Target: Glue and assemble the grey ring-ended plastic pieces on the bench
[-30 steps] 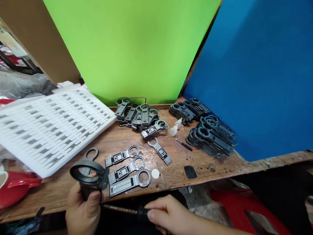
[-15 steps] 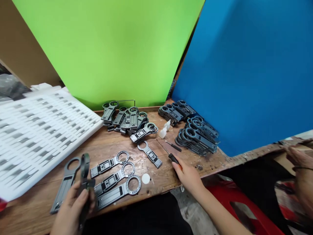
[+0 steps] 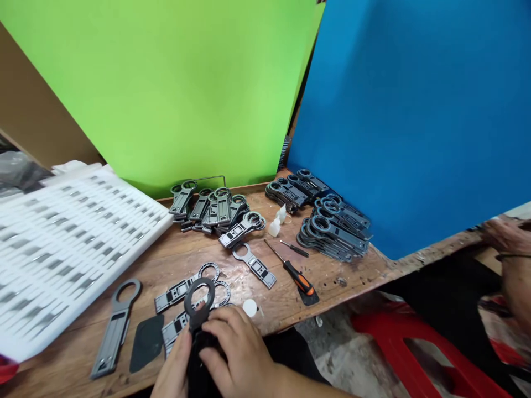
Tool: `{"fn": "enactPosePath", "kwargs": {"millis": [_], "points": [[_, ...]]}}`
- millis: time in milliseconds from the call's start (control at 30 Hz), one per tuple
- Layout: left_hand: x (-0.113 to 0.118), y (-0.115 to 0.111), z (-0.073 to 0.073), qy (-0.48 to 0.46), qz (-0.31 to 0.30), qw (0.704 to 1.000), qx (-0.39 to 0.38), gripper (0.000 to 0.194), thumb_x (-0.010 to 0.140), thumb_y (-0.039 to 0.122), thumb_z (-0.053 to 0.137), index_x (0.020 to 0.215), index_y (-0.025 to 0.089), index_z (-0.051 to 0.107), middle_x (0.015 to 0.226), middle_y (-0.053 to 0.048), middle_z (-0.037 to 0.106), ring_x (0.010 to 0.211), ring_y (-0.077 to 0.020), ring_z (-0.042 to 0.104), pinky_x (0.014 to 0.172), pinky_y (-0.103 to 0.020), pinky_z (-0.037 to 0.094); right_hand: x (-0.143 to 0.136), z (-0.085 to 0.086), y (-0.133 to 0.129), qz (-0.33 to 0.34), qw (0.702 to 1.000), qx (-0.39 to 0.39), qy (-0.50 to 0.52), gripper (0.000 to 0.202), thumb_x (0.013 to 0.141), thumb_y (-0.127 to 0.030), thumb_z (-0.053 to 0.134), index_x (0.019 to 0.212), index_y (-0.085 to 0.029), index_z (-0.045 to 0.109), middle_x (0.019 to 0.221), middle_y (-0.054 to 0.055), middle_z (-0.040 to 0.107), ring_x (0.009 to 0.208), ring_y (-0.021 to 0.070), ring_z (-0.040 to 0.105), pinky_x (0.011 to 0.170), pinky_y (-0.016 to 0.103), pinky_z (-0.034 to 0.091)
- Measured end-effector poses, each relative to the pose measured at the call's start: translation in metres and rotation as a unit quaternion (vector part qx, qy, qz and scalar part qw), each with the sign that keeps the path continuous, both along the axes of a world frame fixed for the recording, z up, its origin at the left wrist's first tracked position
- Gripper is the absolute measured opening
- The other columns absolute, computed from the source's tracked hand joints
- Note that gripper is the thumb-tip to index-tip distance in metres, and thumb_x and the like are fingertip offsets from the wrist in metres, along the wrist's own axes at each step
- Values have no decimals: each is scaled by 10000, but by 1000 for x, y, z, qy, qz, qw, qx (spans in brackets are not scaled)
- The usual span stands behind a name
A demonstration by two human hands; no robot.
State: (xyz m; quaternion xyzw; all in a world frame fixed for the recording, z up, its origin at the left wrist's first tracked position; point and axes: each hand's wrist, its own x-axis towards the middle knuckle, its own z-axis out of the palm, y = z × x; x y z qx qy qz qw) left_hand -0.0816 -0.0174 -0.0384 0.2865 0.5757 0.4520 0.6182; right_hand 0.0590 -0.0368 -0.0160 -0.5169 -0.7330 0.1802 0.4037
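Note:
At the front edge of the table, a dark ring-ended plate (image 3: 193, 301) is held upright between both hands. My left hand (image 3: 174, 367) grips its left side, and my right hand (image 3: 238, 351) closes over the right side with bent fingers. The plate's lower part is dark and mostly hidden by the fingers. Just behind lie grey ring-ended plates (image 3: 176, 292), partly covered by the hands. A single grey plate (image 3: 110, 337) and a dark flat pad (image 3: 147, 342) rest to the left. An orange-and-black screwdriver (image 3: 296, 275) lies to the right.
Piles of similar plates stand at the back (image 3: 219, 207) and right (image 3: 332, 232). A white slotted foam tray (image 3: 83, 232) leans at left. Green (image 3: 199, 94) and blue (image 3: 415, 121) boards rise behind. Another person's hand (image 3: 508, 237) and a red stool (image 3: 398, 342) are at right.
My right hand has let go of the screwdriver, moved left and closed on the plate. My left hand has brought the plate rightward, uncovering the dark pad.

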Motion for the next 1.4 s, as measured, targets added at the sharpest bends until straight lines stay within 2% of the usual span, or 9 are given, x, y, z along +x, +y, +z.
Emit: {"fn": "enactPosePath", "kwargs": {"millis": [133,267,467,733,933,1067,1133,1233,1400], "points": [[-20,13,-2,-8,13,1000,-23,498,640,546,696,991,197,647,979,-45,688,1074,-293,566,900,-395,489,2,-7,-2,38,996,66,39,181,859,-381,503,873,-208,551,890,40,593,830,164,554,724,283,478],[-30,16,-2,-41,49,996,-57,628,507,644,714,954,207,655,955,-44,713,1159,-322,515,945,-410,473,-1,-11,-6,47,983,174,28,194,876,-398,500,847,-216,560,830,22,586,747,144,530,664,259,453],[-25,1,-12,29,-80,996,-23,506,452,556,781,819,212,723,1051,-68,701,1292,-342,366,1073,-424,321,4,2,1,-2,999,-15,42,79,852,-281,578,862,-224,631,917,37,558,889,164,516,791,293,440],[1,-5,17,-6,-73,997,-26,562,578,539,734,1020,195,693,1147,-80,664,1243,-318,442,1073,-425,309,7,0,4,49,985,-149,71,120,777,-245,676,865,-209,602,924,21,527,928,170,502,813,302,421],[3,-10,10,37,-43,997,-47,570,567,601,706,958,187,706,1137,-99,664,1243,-306,442,1083,-436,272,9,5,6,68,983,-155,71,86,802,-190,639,821,-190,555,893,24,532,892,167,499,787,295,411],[2,-7,12,46,-46,997,-36,537,568,594,709,915,183,704,1035,-79,697,1118,-280,545,987,-371,393,11,4,1,68,988,-121,63,50,831,-209,598,820,-196,550,877,27,545,860,163,511,763,289,416],[-3,-1,15,27,-44,998,-35,510,595,584,698,878,161,692,888,-62,712,883,-228,628,803,-312,489,10,2,-4,90,992,-77,46,74,847,-266,575,822,-202,547,866,28,568,838,164,518,740,292,419],[-13,10,19,-6,0,999,-32,461,626,555,694,823,140,655,718,-20,681,611,-141,591,575,-235,472,6,-2,-13,149,988,43,16,161,866,-345,528,777,-211,526,777,11,595,745,155,523,688,289,421],[-17,13,24,-71,37,995,-53,464,647,518,701,881,122,636,761,-29,675,652,-164,622,591,-260,487,6,5,-15,147,988,48,-4,191,875,-360,524,975,-199,539,910,48,634,832,170,556,746,308,441]]}}
